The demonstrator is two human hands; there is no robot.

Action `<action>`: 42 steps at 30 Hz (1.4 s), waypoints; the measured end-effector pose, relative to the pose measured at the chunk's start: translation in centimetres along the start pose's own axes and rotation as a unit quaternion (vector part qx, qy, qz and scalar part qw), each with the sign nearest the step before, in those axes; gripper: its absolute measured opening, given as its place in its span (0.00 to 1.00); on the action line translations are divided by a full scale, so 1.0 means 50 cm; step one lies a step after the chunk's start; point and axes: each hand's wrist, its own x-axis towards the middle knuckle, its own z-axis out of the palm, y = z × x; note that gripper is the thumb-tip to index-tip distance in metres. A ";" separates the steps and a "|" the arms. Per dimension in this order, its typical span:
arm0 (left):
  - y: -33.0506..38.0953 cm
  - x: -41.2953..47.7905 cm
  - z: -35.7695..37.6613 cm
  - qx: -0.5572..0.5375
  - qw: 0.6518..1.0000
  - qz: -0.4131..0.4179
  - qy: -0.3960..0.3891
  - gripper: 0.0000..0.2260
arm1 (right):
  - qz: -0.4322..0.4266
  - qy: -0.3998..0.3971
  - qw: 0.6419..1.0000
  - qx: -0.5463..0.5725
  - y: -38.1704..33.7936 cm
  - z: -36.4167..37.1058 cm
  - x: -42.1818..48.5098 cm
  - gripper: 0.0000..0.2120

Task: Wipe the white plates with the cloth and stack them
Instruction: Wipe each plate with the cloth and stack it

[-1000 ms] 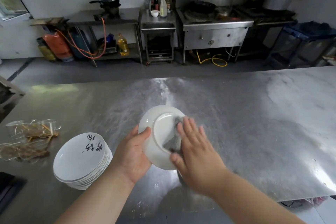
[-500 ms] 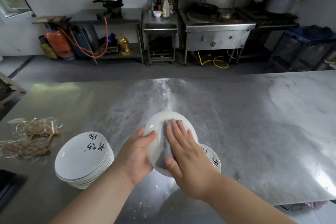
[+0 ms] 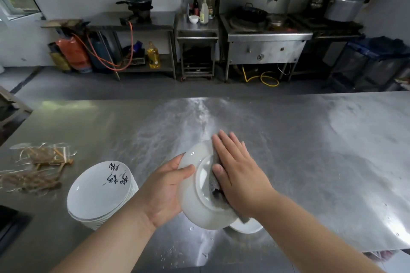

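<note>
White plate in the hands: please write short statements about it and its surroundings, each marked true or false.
The left hand grips the white plate by its rim. True.
The right hand presses a grey cloth on it with straight fingers. True.
The plate shows its inner face to the camera. False: its underside, with the foot ring, shows.
The stack of plates bears black marks on top. True.
That stack stands right of the held plate. False: it stands left of it.
</note>
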 end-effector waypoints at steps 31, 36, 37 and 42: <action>-0.040 -0.011 0.039 -0.113 0.990 -0.028 0.085 0.26 | 0.191 0.121 0.959 0.170 -0.066 0.030 -0.061 0.30; -0.042 -0.002 0.043 -0.124 0.989 0.016 0.082 0.24 | 0.144 0.114 0.962 0.201 0.001 -0.053 0.034 0.25; -0.038 0.003 0.044 -0.126 0.988 0.024 0.082 0.24 | 0.157 0.121 0.956 0.215 -0.003 -0.049 0.035 0.25; -0.054 0.004 0.064 -0.108 0.991 0.024 0.070 0.29 | 0.233 0.163 0.905 0.317 -0.066 0.053 -0.040 0.30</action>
